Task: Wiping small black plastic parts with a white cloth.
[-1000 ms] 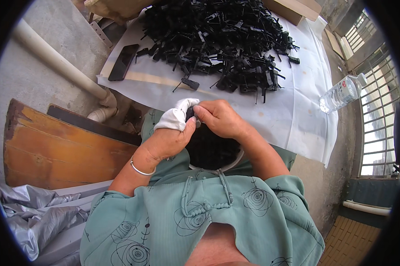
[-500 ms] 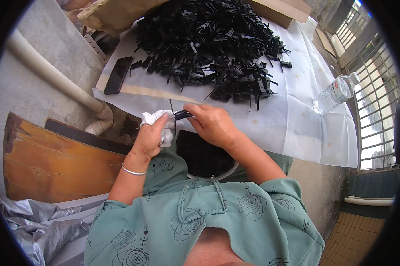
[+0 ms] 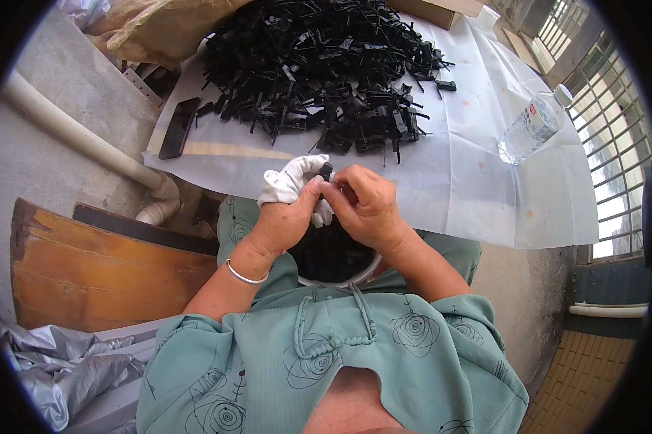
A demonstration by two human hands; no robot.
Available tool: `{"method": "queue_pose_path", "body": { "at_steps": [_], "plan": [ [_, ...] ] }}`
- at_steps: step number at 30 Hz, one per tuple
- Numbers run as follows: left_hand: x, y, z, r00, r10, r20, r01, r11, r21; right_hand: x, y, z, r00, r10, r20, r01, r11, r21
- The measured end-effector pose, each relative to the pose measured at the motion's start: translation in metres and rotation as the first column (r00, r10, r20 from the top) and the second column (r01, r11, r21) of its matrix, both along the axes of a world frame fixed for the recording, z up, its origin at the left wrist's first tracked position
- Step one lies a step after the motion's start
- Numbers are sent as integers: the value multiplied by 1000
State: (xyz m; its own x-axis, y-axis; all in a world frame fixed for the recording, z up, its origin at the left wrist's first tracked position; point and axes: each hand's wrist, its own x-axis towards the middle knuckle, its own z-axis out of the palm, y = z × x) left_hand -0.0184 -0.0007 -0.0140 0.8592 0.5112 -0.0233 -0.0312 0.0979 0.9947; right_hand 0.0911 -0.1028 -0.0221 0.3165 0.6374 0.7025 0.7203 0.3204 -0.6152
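Observation:
My left hand [image 3: 286,220] wears a white cloth glove [image 3: 291,179] over its fingers, with the thumb bare. It is closed on a small black plastic piece [image 3: 326,171], which sticks up between thumb and glove. Bare and closed, my right hand [image 3: 371,207] pinches at the same piece from the right; the fingertips meet the left thumb and partly hide it. Both hands are above a white-rimmed bucket [image 3: 349,281] between my knees, with black contents [image 3: 326,253]. Beyond them, a large heap of black plastic parts [image 3: 326,65] with thin stems covers the far table.
A white sheet [image 3: 456,188] covers the table. A dark phone [image 3: 180,129] lies at its left, and a clear water bottle [image 3: 530,130] is at the right. Brown paper [image 3: 163,32] and a cardboard box [image 3: 431,11] flank the heap. Wooden boards [image 3: 109,267] lean at the left.
My hands have come together in front of me. The right fingers have turned in toward the left thumb, and the black piece with its long thin stem no longer shows between separated hands.

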Motion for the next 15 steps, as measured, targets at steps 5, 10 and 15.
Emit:
{"method": "queue_pose_path", "body": {
  "at_steps": [5, 10, 15],
  "plan": [
    [1, -8, 3, 995, -102, -10, 103, 992, 73, 17, -8, -4, 921, -54, -385, -26, 980, -198],
    [5, -14, 4, 994, -6, -106, 30, 973, 228, 19, -18, -4, 938, 50, -344, -149, 951, -269],
    [11, -15, -6, 983, 95, 158, -184, 559, 808, 8, -11, -20, 928, -49, -369, -62, 957, -282]
  ]
}}
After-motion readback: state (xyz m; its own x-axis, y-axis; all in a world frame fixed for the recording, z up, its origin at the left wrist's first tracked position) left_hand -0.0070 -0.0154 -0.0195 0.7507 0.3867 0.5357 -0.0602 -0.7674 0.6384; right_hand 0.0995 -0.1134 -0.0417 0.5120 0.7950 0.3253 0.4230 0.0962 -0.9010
